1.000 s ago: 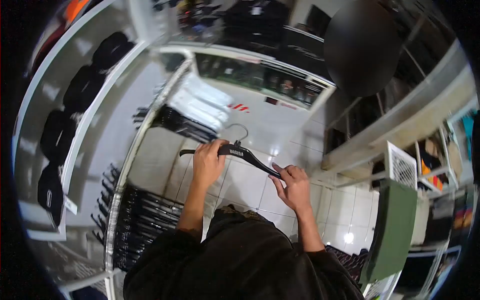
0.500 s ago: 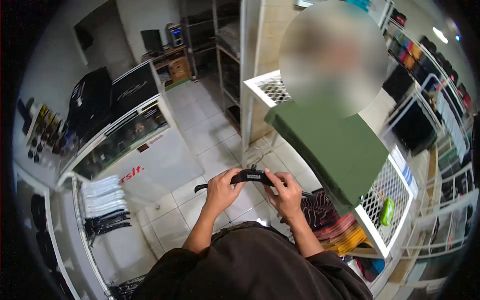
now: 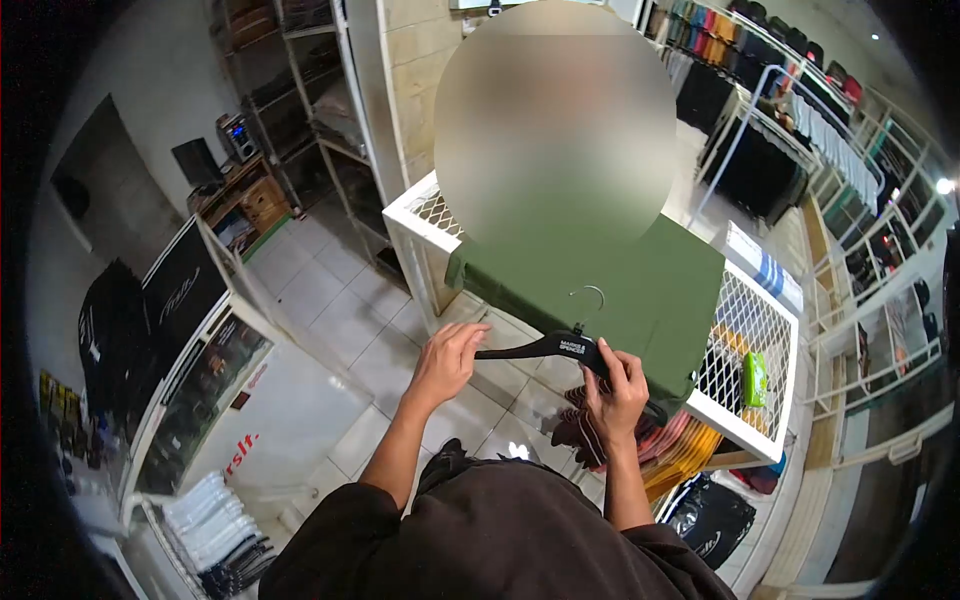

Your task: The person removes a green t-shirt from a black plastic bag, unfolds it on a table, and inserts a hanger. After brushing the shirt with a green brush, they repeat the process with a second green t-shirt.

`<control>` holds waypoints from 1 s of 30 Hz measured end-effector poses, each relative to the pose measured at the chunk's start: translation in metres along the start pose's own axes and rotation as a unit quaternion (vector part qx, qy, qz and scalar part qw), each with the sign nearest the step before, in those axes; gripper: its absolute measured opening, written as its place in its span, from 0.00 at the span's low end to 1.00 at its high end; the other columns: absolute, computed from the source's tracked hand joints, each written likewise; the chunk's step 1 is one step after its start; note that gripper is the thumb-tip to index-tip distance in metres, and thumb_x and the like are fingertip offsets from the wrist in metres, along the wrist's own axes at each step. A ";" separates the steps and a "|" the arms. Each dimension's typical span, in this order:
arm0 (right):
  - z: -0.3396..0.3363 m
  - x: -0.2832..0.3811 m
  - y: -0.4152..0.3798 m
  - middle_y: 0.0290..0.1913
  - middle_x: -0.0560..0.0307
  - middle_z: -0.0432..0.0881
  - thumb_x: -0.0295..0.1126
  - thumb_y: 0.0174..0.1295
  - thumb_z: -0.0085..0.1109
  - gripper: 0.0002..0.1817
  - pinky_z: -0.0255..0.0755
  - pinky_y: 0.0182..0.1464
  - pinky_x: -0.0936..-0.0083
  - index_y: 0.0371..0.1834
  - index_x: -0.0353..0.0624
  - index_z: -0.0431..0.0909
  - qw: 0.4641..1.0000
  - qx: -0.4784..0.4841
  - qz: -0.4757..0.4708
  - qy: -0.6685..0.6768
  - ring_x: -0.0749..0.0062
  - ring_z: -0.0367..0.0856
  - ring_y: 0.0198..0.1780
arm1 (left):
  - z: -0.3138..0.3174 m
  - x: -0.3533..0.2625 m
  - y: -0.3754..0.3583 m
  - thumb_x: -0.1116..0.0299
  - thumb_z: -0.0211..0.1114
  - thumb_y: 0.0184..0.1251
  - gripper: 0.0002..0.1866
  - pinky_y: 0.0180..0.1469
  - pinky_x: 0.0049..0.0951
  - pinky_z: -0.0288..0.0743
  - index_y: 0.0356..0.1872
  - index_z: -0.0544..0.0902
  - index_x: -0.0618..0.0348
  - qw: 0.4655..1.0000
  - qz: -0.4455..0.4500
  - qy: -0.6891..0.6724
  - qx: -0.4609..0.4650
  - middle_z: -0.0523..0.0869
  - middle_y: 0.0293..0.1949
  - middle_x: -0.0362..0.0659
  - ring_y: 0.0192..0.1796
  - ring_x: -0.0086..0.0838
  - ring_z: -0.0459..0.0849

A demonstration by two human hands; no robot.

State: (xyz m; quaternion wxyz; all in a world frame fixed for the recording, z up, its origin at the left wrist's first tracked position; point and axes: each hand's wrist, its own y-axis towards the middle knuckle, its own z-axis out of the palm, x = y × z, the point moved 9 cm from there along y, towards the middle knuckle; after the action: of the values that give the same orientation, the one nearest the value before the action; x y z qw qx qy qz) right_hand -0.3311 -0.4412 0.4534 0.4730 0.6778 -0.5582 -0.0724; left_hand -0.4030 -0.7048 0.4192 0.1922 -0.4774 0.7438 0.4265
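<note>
Holding black hanger [image 3: 572, 347], right hand [image 3: 617, 396] pinching, left hand [image 3: 446, 364] angled inward, grip unclear

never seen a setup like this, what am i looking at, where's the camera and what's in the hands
There's no machine here, just a person's two bare hands. The camera is worn on the head, looking forward and down, so you see roughly what the wearer sees, with the edges bent by the wide lens.

The right hand grips a black hanger. The left hand is at the hanger's far end; whether it grips or only touches is hard to tell.

Ahead is a white mesh table. A green cloth lies over it, with a bright green packet on the bare mesh beside it. The big round blur hides whatever is behind it.
</note>
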 end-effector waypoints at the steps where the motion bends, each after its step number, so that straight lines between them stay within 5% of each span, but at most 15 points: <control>1: 0.001 0.000 0.000 0.42 0.54 0.83 0.28 0.52 0.77 0.27 0.77 0.42 0.65 0.60 0.49 0.87 1.000 -0.009 0.006 -0.016 0.59 0.83 0.38 | 0.000 0.008 0.009 0.69 0.60 0.76 0.10 0.54 0.45 0.77 0.51 0.86 0.60 1.000 0.010 0.026 0.015 0.88 0.43 0.50 0.49 0.48 0.84; 5: 0.009 0.003 -0.006 0.43 0.53 0.83 0.28 0.52 0.77 0.28 0.74 0.48 0.64 0.61 0.49 0.86 0.996 -0.013 0.040 -0.082 0.58 0.81 0.41 | -0.002 0.030 0.045 0.70 0.68 0.69 0.14 0.61 0.45 0.76 0.53 0.86 0.57 0.993 0.098 0.057 0.042 0.86 0.52 0.47 0.57 0.46 0.82; 11: 0.019 0.018 -0.027 0.44 0.54 0.82 0.28 0.54 0.75 0.28 0.70 0.50 0.64 0.63 0.49 0.85 0.983 -0.025 0.092 -0.154 0.59 0.80 0.44 | 0.024 0.057 0.059 0.66 0.78 0.57 0.29 0.77 0.52 0.62 0.62 0.83 0.47 0.948 0.282 0.131 0.067 0.75 0.67 0.44 0.73 0.43 0.71; 17: 0.023 0.034 -0.050 0.45 0.53 0.82 0.29 0.54 0.76 0.29 0.70 0.51 0.63 0.63 0.49 0.84 0.972 -0.026 0.135 -0.191 0.58 0.80 0.46 | 0.048 0.058 0.066 0.69 0.79 0.53 0.36 0.77 0.55 0.61 0.66 0.78 0.46 0.916 0.377 0.109 0.080 0.72 0.72 0.47 0.75 0.43 0.70; 20: 0.021 0.034 -0.055 0.46 0.53 0.82 0.28 0.53 0.77 0.30 0.70 0.52 0.64 0.63 0.48 0.84 0.968 -0.025 0.155 -0.198 0.57 0.80 0.48 | 0.044 0.055 0.074 0.74 0.75 0.52 0.32 0.76 0.55 0.62 0.62 0.79 0.49 0.922 0.370 0.065 0.090 0.76 0.69 0.46 0.74 0.42 0.73; 25: 0.018 0.042 -0.053 0.45 0.54 0.83 0.28 0.52 0.77 0.29 0.69 0.52 0.64 0.62 0.47 0.85 0.969 -0.031 0.131 -0.207 0.59 0.80 0.47 | 0.022 0.048 0.093 0.75 0.73 0.57 0.08 0.73 0.49 0.70 0.38 0.89 0.58 0.942 0.312 -0.025 0.123 0.87 0.62 0.43 0.70 0.39 0.79; 30: 0.027 0.051 -0.059 0.44 0.56 0.83 0.25 0.48 0.78 0.31 0.69 0.51 0.65 0.61 0.47 0.85 0.972 -0.027 0.129 -0.193 0.60 0.81 0.46 | 0.020 0.057 0.108 0.79 0.74 0.54 0.04 0.74 0.48 0.69 0.30 0.89 0.61 0.950 0.233 -0.109 0.176 0.89 0.58 0.46 0.70 0.41 0.81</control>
State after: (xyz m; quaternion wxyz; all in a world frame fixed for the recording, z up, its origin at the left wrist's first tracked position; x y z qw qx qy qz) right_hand -0.2885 -0.5024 0.4187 0.3797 0.5607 -0.7193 -0.1549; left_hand -0.5270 -0.7002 0.4168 0.2485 -0.1996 0.8723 0.3709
